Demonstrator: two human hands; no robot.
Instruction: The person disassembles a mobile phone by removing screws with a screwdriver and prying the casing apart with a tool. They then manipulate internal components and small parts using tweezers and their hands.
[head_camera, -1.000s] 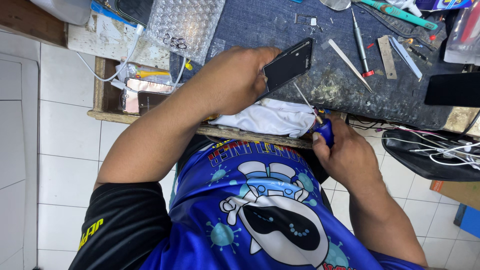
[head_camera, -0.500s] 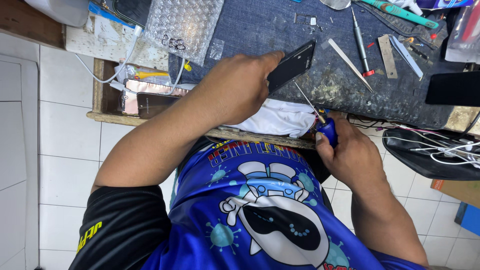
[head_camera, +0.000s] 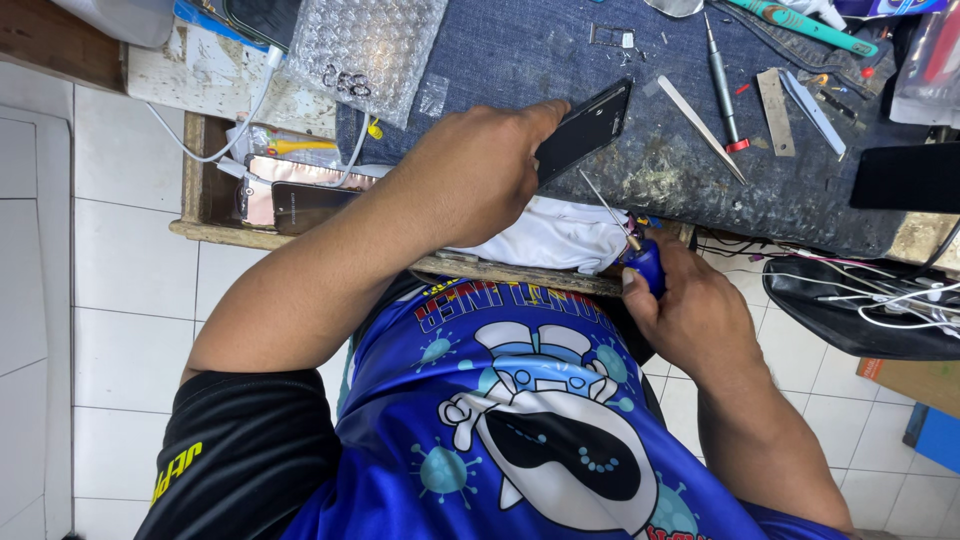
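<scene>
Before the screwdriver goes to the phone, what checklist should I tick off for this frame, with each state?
1. Left hand grips the phone: ok, fingers wrap its near end and it tilts up off the mat.
2. Right hand holds the screwdriver: ok, blue handle in the fingers, thin shaft pointing up toward the phone.
3. Tip seated in a screw: not ok, the tip sits short of the phone edge.
4. Screw visible: cannot tell, too small to see.
5. Space under the phone: ok, only the white cloth lies near.
6. Spare tools within reach: ok, a second screwdriver lies on the mat.
</scene>
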